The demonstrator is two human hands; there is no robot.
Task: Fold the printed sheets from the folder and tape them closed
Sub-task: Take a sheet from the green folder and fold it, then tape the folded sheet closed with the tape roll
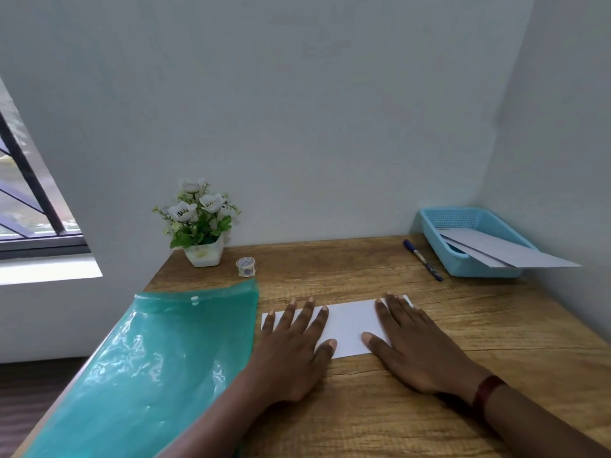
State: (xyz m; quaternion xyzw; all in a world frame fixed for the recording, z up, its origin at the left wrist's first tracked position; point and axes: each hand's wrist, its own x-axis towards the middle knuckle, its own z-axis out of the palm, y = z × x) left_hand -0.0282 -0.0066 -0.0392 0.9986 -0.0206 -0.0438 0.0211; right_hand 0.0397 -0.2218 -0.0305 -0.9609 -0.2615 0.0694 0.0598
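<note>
A folded white sheet [347, 325] lies flat on the wooden worktop [463, 325], near the middle. The left hand [294, 352] presses its left part with straight, spread fingers [307, 312], holding nothing. The right hand [416, 345] lies flat on its right part, fingers together and straight, thumb out toward the left hand; it grips nothing either. A dark band [486, 391] sits on the right wrist.

Just left of the sheet lies a green folder [148, 375], reaching to the near left edge. At the far left stand a flower pot [203, 254] and, just right of it, a tape roll [246, 266]. At the far right a blue basket [439, 239] holds more folded sheets [502, 251] that overhang its near rim. A pen [422, 260] lies just left of the basket.
</note>
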